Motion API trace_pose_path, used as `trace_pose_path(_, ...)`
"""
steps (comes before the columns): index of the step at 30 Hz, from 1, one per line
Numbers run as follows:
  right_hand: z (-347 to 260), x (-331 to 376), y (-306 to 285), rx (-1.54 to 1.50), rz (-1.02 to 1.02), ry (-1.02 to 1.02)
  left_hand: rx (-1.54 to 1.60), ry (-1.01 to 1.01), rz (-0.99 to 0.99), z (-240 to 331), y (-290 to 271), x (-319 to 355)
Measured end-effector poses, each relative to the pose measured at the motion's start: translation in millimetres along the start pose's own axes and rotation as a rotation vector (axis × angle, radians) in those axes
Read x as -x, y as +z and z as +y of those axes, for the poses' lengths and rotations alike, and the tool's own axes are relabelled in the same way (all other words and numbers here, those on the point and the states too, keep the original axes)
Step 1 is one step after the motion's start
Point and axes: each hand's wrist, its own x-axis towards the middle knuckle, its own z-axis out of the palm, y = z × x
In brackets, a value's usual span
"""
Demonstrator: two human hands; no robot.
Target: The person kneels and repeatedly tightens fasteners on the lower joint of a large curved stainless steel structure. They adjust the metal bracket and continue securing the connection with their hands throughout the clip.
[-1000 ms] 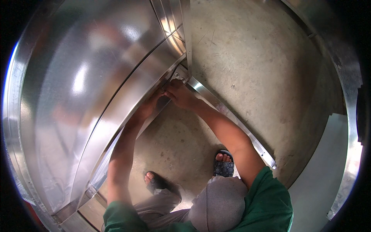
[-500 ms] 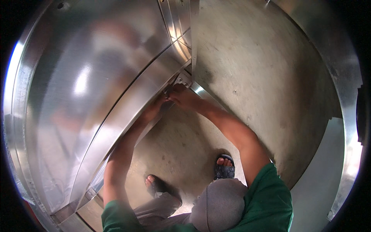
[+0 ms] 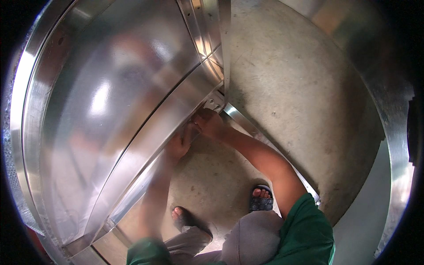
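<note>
A large shiny stainless steel panel (image 3: 132,97) slants along my left side. Close to its lower edge, beside a metal bracket with round fasteners (image 3: 214,104), my right hand (image 3: 211,124) is closed, its fingers curled inward; what they grip is hidden. My left hand (image 3: 179,143) is just nearer to me along that edge, with its fingertips close to the right hand's. Motion smears the left hand and forearm, so its fingers cannot be read clearly.
A narrow metal strip (image 3: 247,121) runs from the bracket corner under my right arm. A thin upright metal edge (image 3: 226,48) rises behind the bracket. My sandaled feet (image 3: 261,198) stand on the concrete floor (image 3: 287,79). A pale flat sheet (image 3: 369,207) lies at the right.
My left hand has drawn back toward me from the bracket corner. The right hand remains beside the bracket, still curled. The whole view has shifted slightly.
</note>
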Motion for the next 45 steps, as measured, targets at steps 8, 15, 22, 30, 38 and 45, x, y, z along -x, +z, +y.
trace_pose_path(8,1.4,-12.5,-2.7,0.145,-0.207,-0.027,0.087,-0.550,0.070,1.7,30.8,39.0)
trace_pose_path(15,14.2,-8.9,17.5,0.125,-0.239,-0.087,0.209,-0.677,-0.066,2.4,37.5,43.0)
trace_pose_path(22,15.8,-23.4,-3.1,-0.101,-0.460,-0.128,0.123,-0.593,-0.208,-4.0,45.0,65.9)
trace_pose_path(30,11.1,-50.9,-28.6,-0.298,-0.904,0.113,0.329,-0.801,-0.170,6.4,35.9,56.1)
trace_pose_path(38,-7.9,-21.8,-16.3,-0.229,-0.451,0.113,0.471,-0.656,-0.081,-1.5,72.9,39.9)
trace_pose_path(45,6.5,-54.6,-14.9,-0.304,-0.917,-0.046,0.399,-0.812,-0.023,-7.2,44.1,52.3)
